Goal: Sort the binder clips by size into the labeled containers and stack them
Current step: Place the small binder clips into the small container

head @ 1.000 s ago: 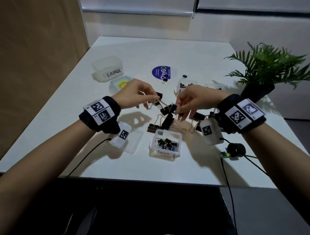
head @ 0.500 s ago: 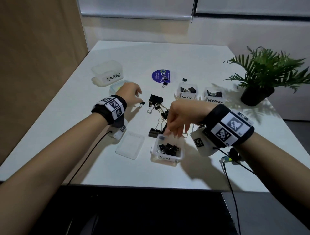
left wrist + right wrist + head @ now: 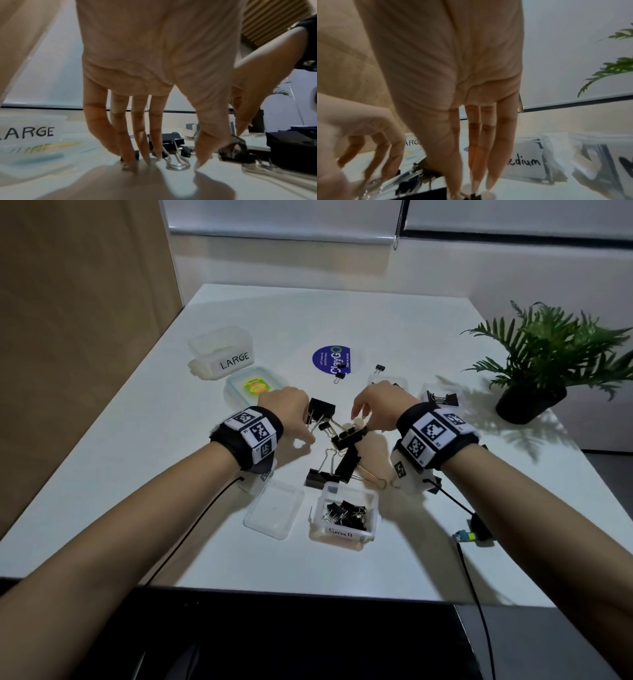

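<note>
1. So far, the Small container near the desk's front edge holds a heap of little black clips; its lid lies flat just to its left. I judge the small size mostly sorted, though two tiny clips lie loose toward the far middle, by the round blue sticker.
2. The Medium container stands just beyond my right hand; a second labeled tub to its right holds at least one clip. The counts inside are too hidden to tell.
3. The LARGE container sits toward the far left, closed as far as I can see, its lid not yet opened. A teal-rimmed lid lies beside it.
4. The unsorted pile of big clips lies mid-desk, between my wrists, several overlapping with wire handles splayed.
5. My left hand has its fingers spread downward, tips on the desk around a wire handle; nothing is pinched that I can see.
6. My right hand hangs over the pile, fingers straight and close together, tips at a clip; whether it grips, I cannot tell.
7. Judgement: roughly a third done. The large clips, closing the lids and stacking all remain.
</note>
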A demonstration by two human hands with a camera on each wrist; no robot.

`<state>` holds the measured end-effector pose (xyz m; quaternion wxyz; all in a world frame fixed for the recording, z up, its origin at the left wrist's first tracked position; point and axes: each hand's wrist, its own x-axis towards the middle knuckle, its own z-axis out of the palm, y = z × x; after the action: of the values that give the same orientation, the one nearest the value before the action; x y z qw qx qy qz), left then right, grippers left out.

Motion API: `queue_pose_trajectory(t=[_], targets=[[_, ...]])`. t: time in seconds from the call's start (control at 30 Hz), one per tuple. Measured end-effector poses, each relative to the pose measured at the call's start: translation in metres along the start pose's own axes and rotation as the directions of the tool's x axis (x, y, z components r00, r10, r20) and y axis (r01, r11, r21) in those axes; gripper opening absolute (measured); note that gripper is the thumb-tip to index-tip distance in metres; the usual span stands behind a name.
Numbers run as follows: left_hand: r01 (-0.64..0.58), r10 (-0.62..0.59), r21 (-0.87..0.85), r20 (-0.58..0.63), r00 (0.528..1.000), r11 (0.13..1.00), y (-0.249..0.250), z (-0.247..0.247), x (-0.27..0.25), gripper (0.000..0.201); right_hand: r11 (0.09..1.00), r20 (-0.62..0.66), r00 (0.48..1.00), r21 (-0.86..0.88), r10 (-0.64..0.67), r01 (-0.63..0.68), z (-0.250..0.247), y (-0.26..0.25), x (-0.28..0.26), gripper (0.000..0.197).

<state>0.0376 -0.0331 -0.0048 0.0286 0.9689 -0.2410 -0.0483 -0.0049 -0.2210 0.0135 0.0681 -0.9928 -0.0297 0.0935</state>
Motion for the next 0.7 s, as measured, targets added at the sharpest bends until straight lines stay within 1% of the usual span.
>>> queue_pose_trajectory(t=[0.07,0.13,0.23,0.33,0.4,0.5,0.6,0.67,0.7], targets=[[-0.007,0.007,0.01,0.016,1.0,1.0,0.004,0.0,0.001,0.031,0.999,0.042,0.999,-0.049,-0.011,0.013,0.002,0.0,0.002,0.032],[-0.014,0.014,0.021,0.003,1.0,1.0,0.007,-0.001,0.003,0.023,0.998,0.068,0.998,-0.067,-0.002,0.007,0.003,0.0,0.004,0.032],[-0.007,0.006,0.002,0.025,1.0,1.0,0.009,-0.005,0.005,0.029,0.998,0.038,0.999,-0.053,0.017,-0.015,0.005,0.0,0.004,0.024],[0.009,-0.003,-0.087,0.069,0.998,0.996,0.006,-0.01,0.012,0.03,0.999,0.0,1.0,-0.035,0.022,-0.022,0.009,0.002,0.004,0.014],[0.011,0.001,-0.143,0.084,0.996,0.99,0.005,-0.013,0.018,0.031,0.999,-0.005,0.999,-0.035,0.032,-0.033,0.01,0.003,0.003,0.012],[0.017,0.004,-0.2,0.107,0.994,0.98,0.005,-0.017,0.023,0.031,0.998,0.003,0.999,-0.039,0.04,-0.04,0.009,0.002,0.001,0.014],[0.016,0.01,-0.219,0.116,0.993,0.976,0.007,-0.018,0.021,0.02,0.999,0.004,0.999,-0.028,0.036,-0.036,0.006,0.001,-0.001,0.02],[-0.019,0.038,-0.18,0.103,0.994,0.983,0.008,-0.015,0.018,0.031,1.0,-0.014,1.0,0.003,0.024,-0.024,0.005,0.001,-0.002,0.021],[-0.045,0.06,-0.139,0.105,0.993,0.989,0.009,-0.013,0.017,0.033,1.0,-0.031,0.999,0.019,0.012,-0.012,0.005,0.0,-0.003,0.02]])
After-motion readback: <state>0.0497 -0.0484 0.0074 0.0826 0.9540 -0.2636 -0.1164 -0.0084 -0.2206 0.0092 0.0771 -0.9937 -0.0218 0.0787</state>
